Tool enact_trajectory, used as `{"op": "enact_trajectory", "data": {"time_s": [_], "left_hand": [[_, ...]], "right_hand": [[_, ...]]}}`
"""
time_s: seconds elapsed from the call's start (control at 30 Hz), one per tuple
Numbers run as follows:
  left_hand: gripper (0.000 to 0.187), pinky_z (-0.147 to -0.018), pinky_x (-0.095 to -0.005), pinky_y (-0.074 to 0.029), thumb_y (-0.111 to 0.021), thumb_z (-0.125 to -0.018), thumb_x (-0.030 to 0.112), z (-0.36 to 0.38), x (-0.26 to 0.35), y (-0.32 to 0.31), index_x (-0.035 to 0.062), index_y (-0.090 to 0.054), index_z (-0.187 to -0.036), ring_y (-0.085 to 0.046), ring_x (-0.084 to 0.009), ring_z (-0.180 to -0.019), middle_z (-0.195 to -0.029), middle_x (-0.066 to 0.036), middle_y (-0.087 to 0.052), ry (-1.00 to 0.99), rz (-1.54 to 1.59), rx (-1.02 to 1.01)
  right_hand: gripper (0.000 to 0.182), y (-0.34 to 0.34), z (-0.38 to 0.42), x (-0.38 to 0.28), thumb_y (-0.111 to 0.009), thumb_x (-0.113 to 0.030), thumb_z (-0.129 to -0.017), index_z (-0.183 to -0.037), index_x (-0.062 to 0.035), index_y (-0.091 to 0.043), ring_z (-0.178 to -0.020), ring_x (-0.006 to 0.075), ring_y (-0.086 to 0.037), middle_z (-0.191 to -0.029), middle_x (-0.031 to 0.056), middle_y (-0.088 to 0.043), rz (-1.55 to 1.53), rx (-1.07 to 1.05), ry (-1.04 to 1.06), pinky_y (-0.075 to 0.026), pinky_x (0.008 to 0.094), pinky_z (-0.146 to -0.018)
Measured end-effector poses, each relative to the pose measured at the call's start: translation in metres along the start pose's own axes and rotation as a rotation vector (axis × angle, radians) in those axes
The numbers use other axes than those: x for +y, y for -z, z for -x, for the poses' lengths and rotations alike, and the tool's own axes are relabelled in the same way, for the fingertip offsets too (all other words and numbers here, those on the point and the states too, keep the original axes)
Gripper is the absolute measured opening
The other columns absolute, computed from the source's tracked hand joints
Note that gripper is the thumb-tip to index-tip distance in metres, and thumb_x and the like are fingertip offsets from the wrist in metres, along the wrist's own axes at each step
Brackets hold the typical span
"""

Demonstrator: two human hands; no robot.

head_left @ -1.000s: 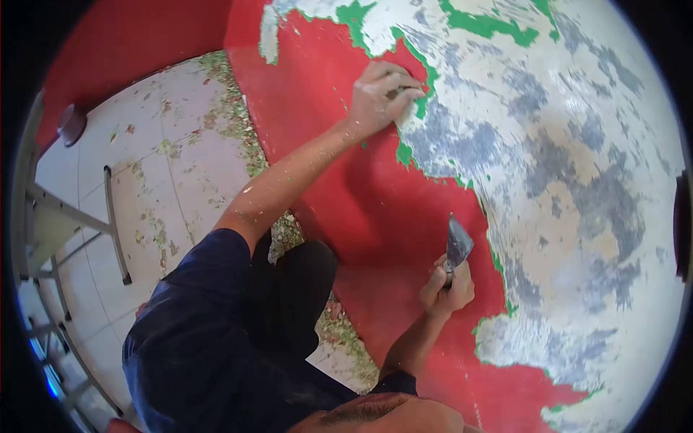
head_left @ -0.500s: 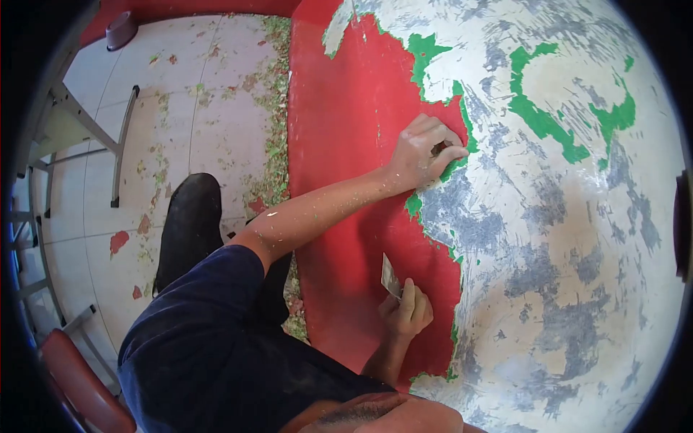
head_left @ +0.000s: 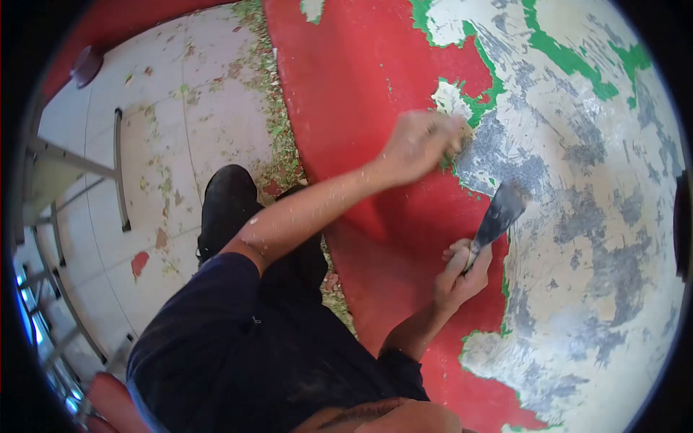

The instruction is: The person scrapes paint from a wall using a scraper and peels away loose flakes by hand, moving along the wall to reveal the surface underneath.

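My right hand (head_left: 462,278) is closed around the handle of a paint scraper (head_left: 502,213). Its wide dark blade points up and lies over the border of the red paint and the bare, scratched surface. Higher up, my left hand (head_left: 419,148) is at the ragged paint edge, blurred by motion. Its fingers are drawn together, and what they hold, if anything, cannot be made out. Just above those fingers a white patch (head_left: 449,97) shows in the red paint (head_left: 346,94). Green paint (head_left: 491,86) lines the edge beside it. Small flecks cling to my left forearm.
The curved surface (head_left: 577,216) on the right is white and grey, with green remnants (head_left: 577,65). Paint flakes (head_left: 278,137) litter the tiled floor at its foot. A metal-legged frame (head_left: 121,169), a red seat (head_left: 115,404) and a round container (head_left: 86,66) are to the left.
My right hand has raised the scraper to the right, turning its blade toward the bare surface. My left hand stays near the paint edge, now blurred. A white patch shows above it. The view has shifted.
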State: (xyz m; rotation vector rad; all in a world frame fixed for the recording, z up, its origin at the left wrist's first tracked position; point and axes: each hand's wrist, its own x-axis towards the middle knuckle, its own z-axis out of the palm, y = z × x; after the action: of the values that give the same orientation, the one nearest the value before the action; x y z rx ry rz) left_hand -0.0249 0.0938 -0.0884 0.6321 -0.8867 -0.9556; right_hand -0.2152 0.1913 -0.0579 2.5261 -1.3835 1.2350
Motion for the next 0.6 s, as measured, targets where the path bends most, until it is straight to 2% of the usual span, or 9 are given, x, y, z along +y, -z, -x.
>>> {"op": "enact_trajectory", "data": {"time_s": [0.03, 0.13, 0.23, 0.27, 0.33, 0.37, 0.4, 0.57, 0.6], "left_hand": [[0.041, -0.070, -0.0329, -0.052, -0.043, -0.100, 0.037, 0.008, 0.000, -0.007, -0.0006, -0.060, -0.096, -0.064, -0.0204, -0.076, -0.089, -0.015, -0.064, 0.088, 0.210, -0.193], [0.049, -0.077, -0.0351, -0.053, -0.043, -0.098, 0.045, 0.008, 0.016, -0.029, -0.0004, -0.056, -0.109, -0.066, -0.0256, -0.082, -0.096, -0.017, -0.065, 0.430, 0.857, -0.325], [0.052, -0.081, -0.0363, -0.053, -0.042, -0.098, 0.046, -0.002, 0.017, -0.027, -0.0005, -0.052, -0.118, -0.067, -0.0273, -0.088, -0.100, -0.019, -0.065, 0.524, 1.096, -0.538], [0.047, -0.074, -0.0349, -0.054, -0.041, -0.099, 0.043, -0.003, 0.018, -0.027, -0.0004, -0.053, -0.112, -0.066, -0.0254, -0.080, -0.096, -0.018, -0.065, 0.618, 1.015, -0.474], [0.043, -0.068, -0.0337, -0.054, -0.041, -0.099, 0.041, -0.014, 0.011, -0.019, 0.0006, -0.053, -0.107, -0.065, -0.0231, -0.071, -0.092, -0.016, -0.064, 0.661, 0.883, -0.331], [0.041, -0.065, -0.0330, -0.054, -0.041, -0.099, 0.040, -0.016, 0.007, -0.019, 0.0011, -0.053, -0.104, -0.064, -0.0219, -0.067, -0.090, -0.015, -0.064, 0.694, 0.819, -0.271], [0.037, -0.056, -0.0317, -0.052, -0.041, -0.100, 0.039, -0.024, 0.014, -0.012, 0.0027, -0.051, -0.097, -0.059, -0.0184, -0.058, -0.084, -0.012, -0.062, 0.712, 0.863, -0.256], [0.038, -0.054, -0.0311, -0.050, -0.040, -0.100, 0.039, -0.028, 0.014, 0.000, 0.0027, -0.051, -0.096, -0.057, -0.0178, -0.057, -0.082, -0.010, -0.061, 0.692, 0.703, -0.354], [0.038, -0.054, -0.0312, -0.050, -0.040, -0.100, 0.039, -0.029, 0.013, 0.003, 0.0027, -0.051, -0.096, -0.057, -0.0178, -0.057, -0.081, -0.010, -0.061, 0.710, 0.709, -0.359]], "right_hand": [[0.043, -0.006, -0.007, -0.020, -0.051, -0.005, -0.089, -0.130, 0.0045, -0.049, -0.060, 0.0237, -0.060, -0.076, 0.0118, -0.061, -0.113, 0.016, -0.176, -0.049, 0.0327, -0.056], [0.048, -0.031, -0.041, -0.051, -0.046, -0.001, -0.090, -0.137, 0.0051, -0.042, -0.060, 0.0147, -0.057, -0.078, 0.0131, -0.059, 0.058, -0.043, -0.083, -0.047, 0.0303, -0.052], [0.047, -0.053, -0.054, -0.058, -0.048, -0.003, -0.090, -0.137, 0.0035, -0.041, -0.069, 0.0300, -0.065, -0.083, 0.0193, -0.064, 0.249, 0.078, -0.054, -0.050, 0.0333, -0.064], [0.047, -0.059, -0.059, -0.062, -0.049, -0.003, -0.090, -0.136, 0.0025, -0.042, -0.070, 0.0312, -0.065, -0.085, 0.0205, -0.064, 0.265, 0.041, -0.145, -0.050, 0.0341, -0.064], [0.046, -0.070, -0.067, -0.068, -0.050, -0.004, -0.090, -0.136, 0.0006, -0.045, -0.073, 0.0335, -0.065, -0.087, 0.0230, -0.064, 0.291, -0.019, -0.325, -0.050, 0.0358, -0.064], [0.046, -0.073, -0.068, -0.069, -0.051, -0.004, -0.089, -0.135, -0.0003, -0.046, -0.072, 0.0340, -0.065, -0.087, 0.0232, -0.064, 0.303, -0.024, -0.309, -0.049, 0.0361, -0.063], [0.045, -0.078, -0.070, -0.069, -0.051, -0.004, -0.089, -0.134, -0.0012, -0.047, -0.071, 0.0344, -0.065, -0.087, 0.0235, -0.063, 0.312, -0.026, -0.293, -0.049, 0.0365, -0.062], [0.038, -0.104, -0.070, -0.073, -0.053, -0.004, -0.086, -0.125, -0.0033, -0.057, -0.062, 0.0363, -0.061, -0.075, 0.0216, -0.061, 0.350, 0.103, -0.274, -0.048, 0.0375, -0.057], [0.037, -0.100, -0.069, -0.075, -0.053, -0.005, -0.086, -0.123, -0.0033, -0.058, -0.061, 0.0363, -0.061, -0.074, 0.0216, -0.060, 0.298, 0.061, -0.359, -0.048, 0.0379, -0.057]]}}
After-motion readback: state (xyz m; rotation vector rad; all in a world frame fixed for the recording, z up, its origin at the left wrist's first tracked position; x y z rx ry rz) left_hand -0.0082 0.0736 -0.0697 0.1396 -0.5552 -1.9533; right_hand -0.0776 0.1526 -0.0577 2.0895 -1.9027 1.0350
